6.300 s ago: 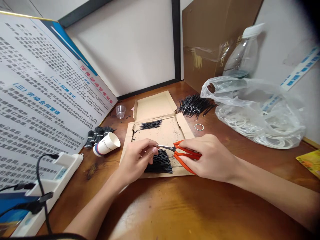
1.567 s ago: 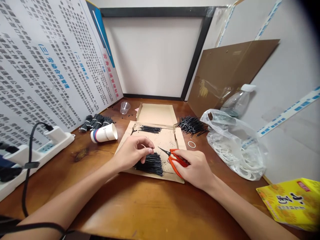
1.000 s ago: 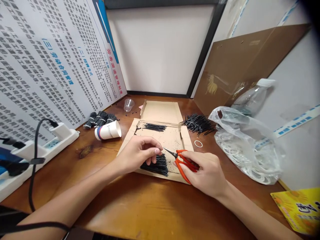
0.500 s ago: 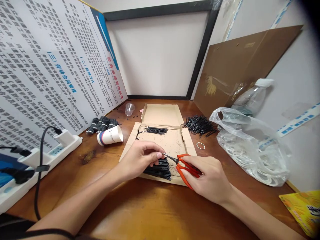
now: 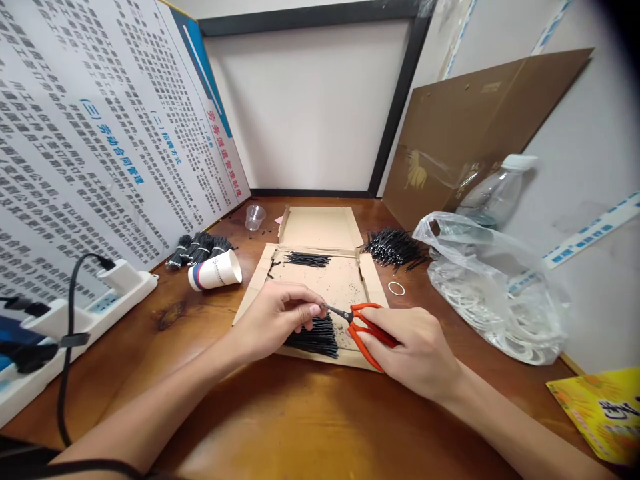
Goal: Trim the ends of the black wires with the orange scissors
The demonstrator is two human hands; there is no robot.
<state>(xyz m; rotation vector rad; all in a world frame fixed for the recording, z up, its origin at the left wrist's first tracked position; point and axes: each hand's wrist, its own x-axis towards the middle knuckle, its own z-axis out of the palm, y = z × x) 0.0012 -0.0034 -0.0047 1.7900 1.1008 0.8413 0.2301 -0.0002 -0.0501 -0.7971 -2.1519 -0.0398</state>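
My right hand (image 5: 417, 347) is wrapped round the red handles of a pair of scissors (image 5: 360, 312), whose dark blades point left. The blade tips meet the fingertips of my left hand (image 5: 277, 317), which pinches a small thing I cannot make out. Both hands hover over an opened, flattened cardboard box (image 5: 345, 275) dotted with tiny dark bits. Below my left hand lies a pile of thin black wire-like strips (image 5: 320, 339), partly hidden by the hand. A smaller row of black strips (image 5: 309, 259) lies at the box's far side.
Left of the box are a tipped paper cup (image 5: 216, 272), bundled black strips (image 5: 200, 248), a clear plastic cup (image 5: 255, 217) and a power strip (image 5: 107, 300). To the right are a black pile (image 5: 393, 248), a white ring (image 5: 397, 289), a plastic bag (image 5: 495, 300) and a yellow packet (image 5: 600, 407).
The whole view has shifted slightly, so things sit a little further left. Both hands keep nearly the same pose, with the scissors at my left fingertips.
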